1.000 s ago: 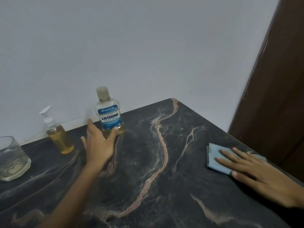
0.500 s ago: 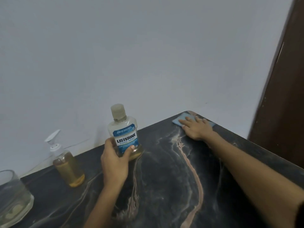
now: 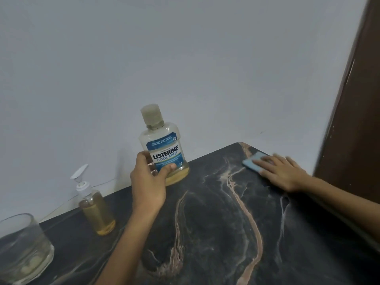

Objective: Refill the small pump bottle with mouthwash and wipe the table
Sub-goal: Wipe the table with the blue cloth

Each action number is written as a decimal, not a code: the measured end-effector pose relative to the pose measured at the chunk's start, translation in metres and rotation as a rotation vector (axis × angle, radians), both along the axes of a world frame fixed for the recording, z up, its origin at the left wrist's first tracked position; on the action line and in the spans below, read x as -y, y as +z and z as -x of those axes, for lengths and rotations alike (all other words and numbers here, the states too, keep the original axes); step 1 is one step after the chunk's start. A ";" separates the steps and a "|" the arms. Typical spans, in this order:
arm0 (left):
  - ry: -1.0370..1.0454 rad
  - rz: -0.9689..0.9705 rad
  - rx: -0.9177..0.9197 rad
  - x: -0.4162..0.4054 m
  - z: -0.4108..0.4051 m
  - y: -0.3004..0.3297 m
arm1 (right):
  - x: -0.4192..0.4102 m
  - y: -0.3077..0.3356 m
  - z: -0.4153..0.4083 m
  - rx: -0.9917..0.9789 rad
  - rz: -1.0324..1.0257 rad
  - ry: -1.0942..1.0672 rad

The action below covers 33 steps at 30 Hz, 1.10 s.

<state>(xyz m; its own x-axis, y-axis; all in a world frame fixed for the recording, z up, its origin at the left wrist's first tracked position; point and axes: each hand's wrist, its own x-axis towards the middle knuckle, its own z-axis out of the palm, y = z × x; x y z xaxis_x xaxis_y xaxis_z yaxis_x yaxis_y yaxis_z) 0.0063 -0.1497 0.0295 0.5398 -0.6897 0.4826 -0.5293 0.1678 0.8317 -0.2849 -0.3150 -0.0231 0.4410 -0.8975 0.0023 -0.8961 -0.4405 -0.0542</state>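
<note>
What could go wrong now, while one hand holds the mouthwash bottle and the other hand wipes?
1. The left hand grips the mouthwash bottle only near its base, lifted and tilted; it could slip, though its cap is on.
2. The pump bottle and the glass stand near the left forearm, which might knock them.
3. The right hand presses the blue cloth close to the table corner; it could slide off.

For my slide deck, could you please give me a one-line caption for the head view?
Left hand grips the mouthwash bottle while right hand presses a blue cloth on the marble table.
</note>
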 end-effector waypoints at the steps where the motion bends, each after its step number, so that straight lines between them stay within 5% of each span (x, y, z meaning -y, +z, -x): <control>1: -0.003 0.002 0.024 -0.002 -0.001 0.004 | 0.018 0.000 -0.024 0.009 -0.022 -0.047; 4: -0.004 0.024 0.080 -0.010 -0.005 0.015 | 0.035 -0.004 -0.110 0.008 -0.058 -0.044; 8: -0.003 0.063 0.114 -0.009 -0.011 0.029 | -0.023 -0.009 -0.182 -0.014 -0.052 0.288; 14: -0.018 0.059 0.098 -0.002 -0.010 0.028 | -0.130 -0.020 -0.102 0.156 -0.031 1.008; 19: -0.006 0.024 0.103 -0.001 -0.016 0.020 | -0.078 -0.005 -0.036 0.096 -0.113 0.747; 24: -0.030 -0.025 0.106 -0.001 -0.012 0.018 | -0.043 0.005 -0.120 -0.020 -0.071 0.446; 29: -0.059 -0.072 0.069 0.013 -0.006 0.008 | -0.149 -0.013 -0.154 -0.076 0.079 0.933; 33: -0.089 -0.159 0.028 0.024 -0.002 -0.014 | -0.179 -0.022 -0.084 -0.244 0.231 0.946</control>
